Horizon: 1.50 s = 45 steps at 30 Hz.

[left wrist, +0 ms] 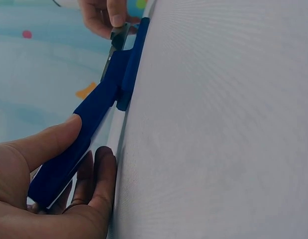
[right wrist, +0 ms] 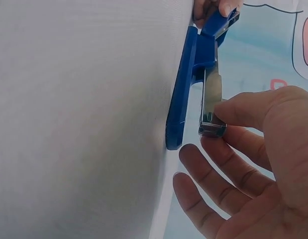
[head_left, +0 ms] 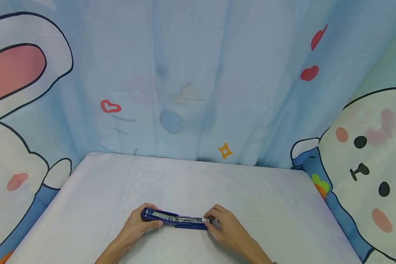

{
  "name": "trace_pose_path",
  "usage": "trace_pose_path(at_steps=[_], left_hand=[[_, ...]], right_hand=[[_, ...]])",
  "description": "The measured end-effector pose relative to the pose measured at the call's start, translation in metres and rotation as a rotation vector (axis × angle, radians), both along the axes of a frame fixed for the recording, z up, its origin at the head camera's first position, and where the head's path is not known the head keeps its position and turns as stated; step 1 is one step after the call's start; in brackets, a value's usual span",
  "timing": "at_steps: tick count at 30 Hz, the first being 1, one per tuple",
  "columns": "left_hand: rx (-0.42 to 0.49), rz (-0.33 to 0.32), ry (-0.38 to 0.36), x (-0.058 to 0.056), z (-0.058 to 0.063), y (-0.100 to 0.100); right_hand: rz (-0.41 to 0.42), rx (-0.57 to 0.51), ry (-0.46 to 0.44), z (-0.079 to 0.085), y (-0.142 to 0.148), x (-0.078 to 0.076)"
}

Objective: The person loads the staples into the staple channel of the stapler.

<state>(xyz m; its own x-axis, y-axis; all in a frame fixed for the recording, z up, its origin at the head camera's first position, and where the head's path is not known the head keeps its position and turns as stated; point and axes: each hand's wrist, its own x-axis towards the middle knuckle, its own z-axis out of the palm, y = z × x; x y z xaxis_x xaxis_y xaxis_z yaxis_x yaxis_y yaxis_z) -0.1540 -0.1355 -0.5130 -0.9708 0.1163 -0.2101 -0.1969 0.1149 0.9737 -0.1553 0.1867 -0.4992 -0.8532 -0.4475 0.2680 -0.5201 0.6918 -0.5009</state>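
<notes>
1. Near seven o'clock in the head view, we see the left hand pinching a blue cover between thumb and fingers.
2. Just past six o'clock, on or barely above the white tabletop, the stapler is swung open.
3. Around half past five, the right hand pinches the metal rail's end, other fingers apart; the right wrist view shows us a gap between rail and base (the head view does not).

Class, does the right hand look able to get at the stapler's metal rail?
Very likely yes: the right hand pinches the end of the metal rail, and the blue cover, folded back in the left hand, leaves it exposed.
</notes>
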Motion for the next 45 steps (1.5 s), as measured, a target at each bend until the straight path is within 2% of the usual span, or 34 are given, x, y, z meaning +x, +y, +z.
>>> trace_pose_path(at_steps=[45], left_hand=[[0.02,-0.012,-0.01,-0.0006,0.0,-0.0005]], right_hand=[[0.008,-0.009,-0.023,-0.0014,0.002,-0.0007]])
